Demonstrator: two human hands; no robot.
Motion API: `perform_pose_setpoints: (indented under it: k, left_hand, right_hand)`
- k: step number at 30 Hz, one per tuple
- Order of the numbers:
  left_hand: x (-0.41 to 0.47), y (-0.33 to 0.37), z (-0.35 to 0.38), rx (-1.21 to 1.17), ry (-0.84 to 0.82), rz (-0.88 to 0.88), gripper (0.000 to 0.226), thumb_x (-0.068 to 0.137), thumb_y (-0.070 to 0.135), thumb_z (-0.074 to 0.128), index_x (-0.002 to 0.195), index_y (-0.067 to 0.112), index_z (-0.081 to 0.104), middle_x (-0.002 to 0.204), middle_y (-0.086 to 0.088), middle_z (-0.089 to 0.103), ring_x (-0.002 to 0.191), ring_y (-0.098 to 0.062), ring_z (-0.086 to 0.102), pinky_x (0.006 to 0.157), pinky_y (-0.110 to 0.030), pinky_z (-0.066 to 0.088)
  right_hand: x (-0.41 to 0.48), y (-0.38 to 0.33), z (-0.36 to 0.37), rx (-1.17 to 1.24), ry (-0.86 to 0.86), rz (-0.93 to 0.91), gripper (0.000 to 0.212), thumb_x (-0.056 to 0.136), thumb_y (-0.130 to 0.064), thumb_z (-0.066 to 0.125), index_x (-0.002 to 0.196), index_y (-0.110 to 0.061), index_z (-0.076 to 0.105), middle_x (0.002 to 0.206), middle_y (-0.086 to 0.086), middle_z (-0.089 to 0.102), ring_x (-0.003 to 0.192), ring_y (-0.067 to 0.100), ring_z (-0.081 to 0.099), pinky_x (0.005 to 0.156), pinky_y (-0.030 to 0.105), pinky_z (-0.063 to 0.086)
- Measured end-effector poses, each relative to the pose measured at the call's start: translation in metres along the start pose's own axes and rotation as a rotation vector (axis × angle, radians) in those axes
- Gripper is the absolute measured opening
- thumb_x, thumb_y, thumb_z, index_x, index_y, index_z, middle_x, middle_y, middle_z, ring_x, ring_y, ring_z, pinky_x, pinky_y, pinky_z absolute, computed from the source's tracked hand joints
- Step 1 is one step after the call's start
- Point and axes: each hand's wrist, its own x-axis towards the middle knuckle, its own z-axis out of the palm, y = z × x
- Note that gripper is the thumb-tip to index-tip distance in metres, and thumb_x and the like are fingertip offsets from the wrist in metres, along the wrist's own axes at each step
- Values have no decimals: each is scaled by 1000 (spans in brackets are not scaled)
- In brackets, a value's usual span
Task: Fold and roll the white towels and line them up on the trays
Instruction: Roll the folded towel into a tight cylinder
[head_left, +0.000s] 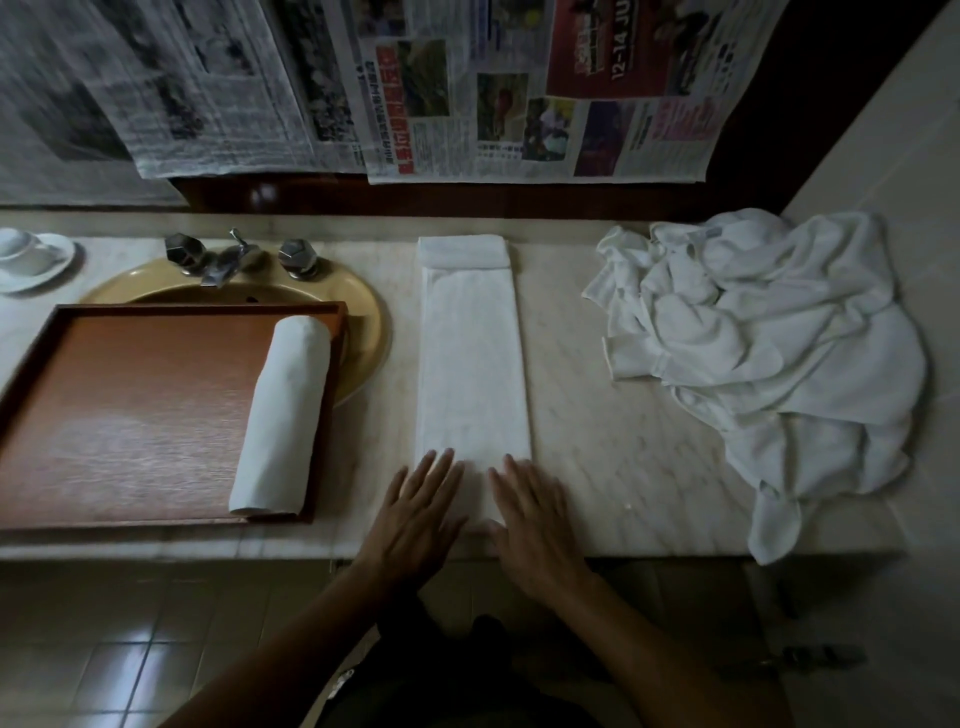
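A white towel (472, 358) lies folded into a long narrow strip on the marble counter, its far end turned back in a short flap. My left hand (418, 512) and my right hand (530, 525) lie flat with straight fingers on the strip's near end, side by side. To the left, a brown wooden tray (130, 405) sits over the sink and carries one rolled white towel (285, 415) along its right side. A heap of loose white towels (769, 353) lies at the right of the counter.
A yellow sink basin (363, 312) with chrome taps (228, 257) shows behind the tray. A white cup on a saucer (28, 257) stands far left. Newspaper sheets (467, 88) hang on the wall behind. One towel corner droops over the counter's front edge at right.
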Motion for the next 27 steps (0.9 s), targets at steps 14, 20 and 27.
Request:
perform_pose_setpoints:
  k: [14,20,27]
  left_hand:
    - [81,-31,-21,154,-170,-71,71,104,59,9,164,23,-6,169,-2,-17,158,-25,-11,126,-52,-1]
    - [76,-52,-30,33,-52,-301,68,107,45,24,164,17,2,171,-10,-9,157,-32,-10,126,-58,4]
    - [-11,-31,13,-74,27,308,51,99,47,49,139,17,62,149,-10,55,139,-28,51,106,-47,52]
  right_hand:
    - [80,10,-30,-118,-41,30,67,106,-55,28,163,-29,7,172,0,-4,158,27,-3,123,63,3]
    - [61,25,-33,7,-2,158,68,105,-53,33,163,-23,15,172,5,7,158,29,2,124,59,10]
    - [-16,25,-2,77,150,-217,53,84,-42,72,134,-28,63,146,2,54,138,25,44,111,49,44]
